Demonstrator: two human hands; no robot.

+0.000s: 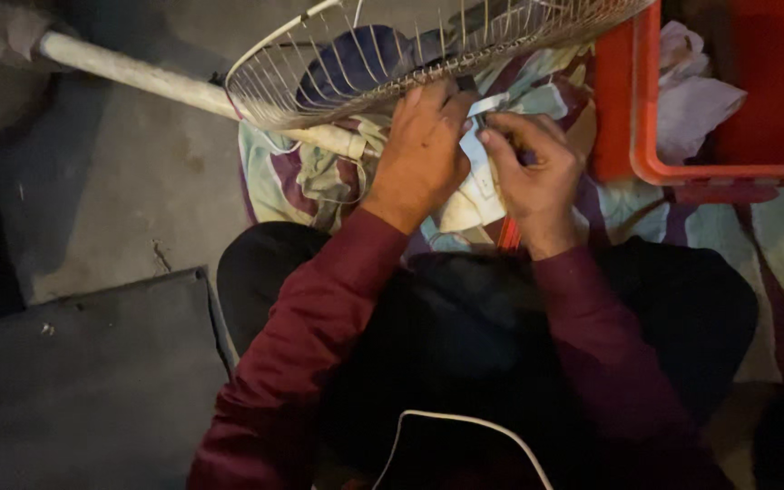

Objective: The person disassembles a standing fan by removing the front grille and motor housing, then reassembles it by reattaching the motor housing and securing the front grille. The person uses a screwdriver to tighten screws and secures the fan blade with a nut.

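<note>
A white wire fan grille (392,54) lies on a patterned cloth in front of me, its blue blades showing through the wires. My left hand (424,150) rests against the grille's lower rim, fingers curled over it. My right hand (533,168) pinches a small pale clip or strip (481,136) at the same rim, right beside the left hand's fingertips. Both sleeves are dark red. What the clip is exactly is hard to tell in the dim light.
A white pole (165,83) runs from the upper left to the grille. A red plastic crate (673,118) with a pale rag stands at the upper right. The striped cloth (292,177) covers the concrete floor; a dark mat (93,363) lies at lower left.
</note>
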